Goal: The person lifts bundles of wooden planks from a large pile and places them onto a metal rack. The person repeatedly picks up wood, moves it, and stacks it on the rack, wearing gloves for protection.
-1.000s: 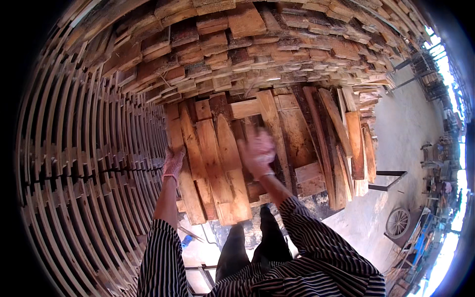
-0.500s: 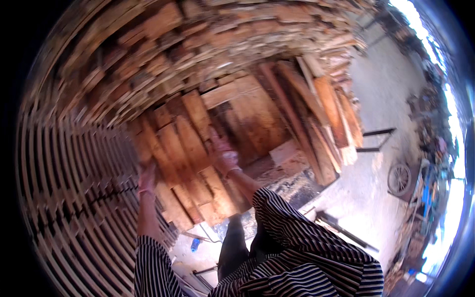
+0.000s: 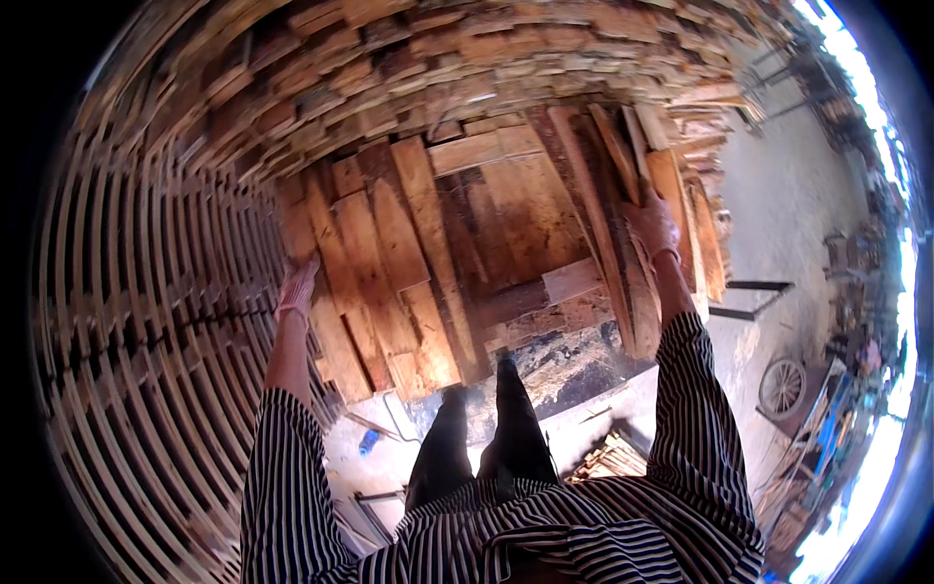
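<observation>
Woodpile (image 3: 467, 68) walls off the far side, beyond my left hand (image 3: 300, 284) and right hand (image 3: 654, 226) alike. Slats (image 3: 146, 311) crowd in just outside my left hand, so room there looks tight. Floor (image 3: 793, 224) stretches away past my right hand, and I judge that the roomier side, though a metal frame (image 3: 754, 300) juts out to its right, nearer me. Boards (image 3: 360, 243) lie in a row just inside my left hand, long sides running away from me. Between my hands, a wooden panel (image 3: 520, 214) looks lower than what flanks it, with edges to either side. A long strip (image 3: 588, 212) borders it just left of my right hand, tilting leftward as it goes away. The narrow board (image 3: 615, 151) is at my right hand: it reaches outward from my fingers, its long axis leaning a little left, while my left hand is well apart, across the panel. My right fingers lie over its near end; whether they pinch it or merely rest, I cannot tell. My left fingers look spread at the boards' outer edge, closed on nothing that I can see.
</observation>
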Demonstrator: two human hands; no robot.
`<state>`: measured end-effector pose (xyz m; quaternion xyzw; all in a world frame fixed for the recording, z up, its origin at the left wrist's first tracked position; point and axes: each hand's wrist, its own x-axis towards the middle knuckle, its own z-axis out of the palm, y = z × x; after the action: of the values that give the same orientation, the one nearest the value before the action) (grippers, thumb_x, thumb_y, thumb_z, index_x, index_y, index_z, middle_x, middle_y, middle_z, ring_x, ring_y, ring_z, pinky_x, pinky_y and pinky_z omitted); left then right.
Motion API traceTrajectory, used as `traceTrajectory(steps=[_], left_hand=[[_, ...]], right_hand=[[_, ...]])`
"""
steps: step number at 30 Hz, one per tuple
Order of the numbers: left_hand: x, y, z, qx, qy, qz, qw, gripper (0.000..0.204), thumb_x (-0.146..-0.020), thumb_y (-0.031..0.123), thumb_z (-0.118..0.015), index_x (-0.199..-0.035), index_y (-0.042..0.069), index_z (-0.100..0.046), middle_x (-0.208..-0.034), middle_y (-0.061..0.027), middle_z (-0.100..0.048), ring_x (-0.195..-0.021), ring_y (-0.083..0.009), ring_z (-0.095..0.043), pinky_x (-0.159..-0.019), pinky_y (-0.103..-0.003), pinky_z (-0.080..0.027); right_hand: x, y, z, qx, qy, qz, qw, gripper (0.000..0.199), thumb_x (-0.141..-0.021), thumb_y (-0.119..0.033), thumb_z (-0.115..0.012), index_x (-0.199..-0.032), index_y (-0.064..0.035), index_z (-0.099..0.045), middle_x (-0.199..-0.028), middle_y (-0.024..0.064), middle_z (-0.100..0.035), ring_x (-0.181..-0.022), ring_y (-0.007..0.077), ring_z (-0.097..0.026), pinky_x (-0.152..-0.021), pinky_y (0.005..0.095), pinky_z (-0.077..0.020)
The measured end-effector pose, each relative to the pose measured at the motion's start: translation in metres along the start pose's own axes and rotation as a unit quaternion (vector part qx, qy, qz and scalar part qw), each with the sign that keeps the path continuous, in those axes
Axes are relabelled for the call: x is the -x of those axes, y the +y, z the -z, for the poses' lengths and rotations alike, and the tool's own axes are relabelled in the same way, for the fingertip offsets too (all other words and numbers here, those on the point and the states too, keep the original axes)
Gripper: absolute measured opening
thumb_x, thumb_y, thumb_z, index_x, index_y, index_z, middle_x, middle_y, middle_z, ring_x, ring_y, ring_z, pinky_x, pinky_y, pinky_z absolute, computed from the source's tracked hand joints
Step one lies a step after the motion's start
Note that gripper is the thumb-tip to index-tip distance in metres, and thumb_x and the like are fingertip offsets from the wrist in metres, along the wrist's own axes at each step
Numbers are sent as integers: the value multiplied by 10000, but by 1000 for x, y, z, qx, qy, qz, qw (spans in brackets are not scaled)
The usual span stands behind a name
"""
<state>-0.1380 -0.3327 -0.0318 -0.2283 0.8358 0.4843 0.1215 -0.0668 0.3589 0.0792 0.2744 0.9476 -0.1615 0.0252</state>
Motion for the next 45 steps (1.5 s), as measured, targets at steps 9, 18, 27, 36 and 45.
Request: traceTrajectory(steps=[9,18,27,36,45], left_hand=[[-14,-25,-25,19,19,9,1000,761,-947,424,-714,-1522,39,-398,-1432,-175,-606,-1301,-297,-571,-1088,-398,-420],[-27,-30,-38,53,-26,14,998,667,-963,475,-672,-1417,14,-513,-1238,-139,-654,-1148,-261,-575,-977,-416,-466],[-13,-11,-22,65,35,7,997,719,-974,341,-690,-1544,24,-386,-1494,-136,-528,-1343,-292,-512,-1124,-374,-397],[-27,-56,112,48,63,37,996,818,-992,476,-636,-1620,71,-303,-1600,-183,-422,-1450,-350,-420,-1158,-470,-400],[-8,-12,-20,-16,-13,81,996,900,-977,561,-627,-1652,108,-241,-1683,-165,-294,-1521,-355,-332,-1222,-504,-338]], right_hand=[[167,-98,-84,230,14,43,972,737,-959,-570,-618,-1614,-406,-322,-1421,179,-564,-1140,331,-661,-803,425,-607],[241,-164,-173,-54,56,264,961,453,-977,-396,-624,-1426,-334,-607,-1282,169,-616,-993,348,-642,-780,489,-533],[158,-201,-169,-206,-240,106,943,644,-1047,-417,-535,-1561,-62,-379,-1393,202,-591,-1247,346,-603,-973,475,-527],[144,-228,-65,-51,-209,214,953,832,-1040,-589,-458,-1605,2,-301,-1603,258,-420,-1471,353,-450,-1211,422,-361],[128,122,-6,-21,-13,24,999,813,-922,-485,-695,-1614,-202,-375,-1495,240,-510,-1354,458,-499,-1116,483,-437]])
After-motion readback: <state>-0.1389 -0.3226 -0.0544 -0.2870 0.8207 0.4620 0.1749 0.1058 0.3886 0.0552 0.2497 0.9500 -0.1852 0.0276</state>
